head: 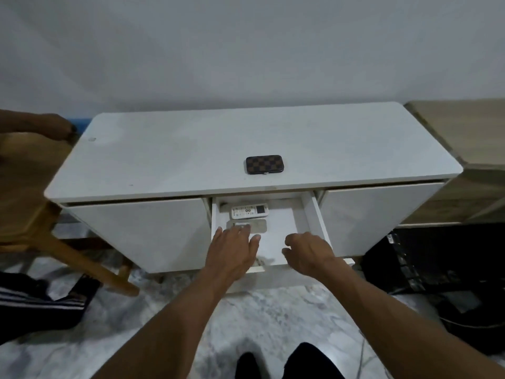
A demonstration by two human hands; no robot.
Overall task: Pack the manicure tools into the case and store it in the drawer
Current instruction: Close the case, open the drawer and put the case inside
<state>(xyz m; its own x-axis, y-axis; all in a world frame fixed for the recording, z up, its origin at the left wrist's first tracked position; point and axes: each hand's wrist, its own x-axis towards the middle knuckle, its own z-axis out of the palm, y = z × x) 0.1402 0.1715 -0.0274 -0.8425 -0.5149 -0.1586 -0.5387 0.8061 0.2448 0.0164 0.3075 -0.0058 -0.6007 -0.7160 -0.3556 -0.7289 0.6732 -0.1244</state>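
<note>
A closed brown checkered manicure case (264, 164) lies flat on the white cabinet top (164, 160), near its front edge at the middle. Below it the middle drawer (314, 214) stands pulled out. My left hand (235, 250) reaches into the drawer with straight fingers, the fingertips over a grey flat object (258, 225). My right hand (307, 251) hovers over the drawer's front right part with fingers loosely curled and nothing in it. No loose manicure tools are visible.
A white remote control (250, 210) lies at the back of the drawer. A wooden chair (41, 214) stands to the left, a wooden unit (470, 160) to the right, with dark bags (437, 263) below it. The floor is marbled tile.
</note>
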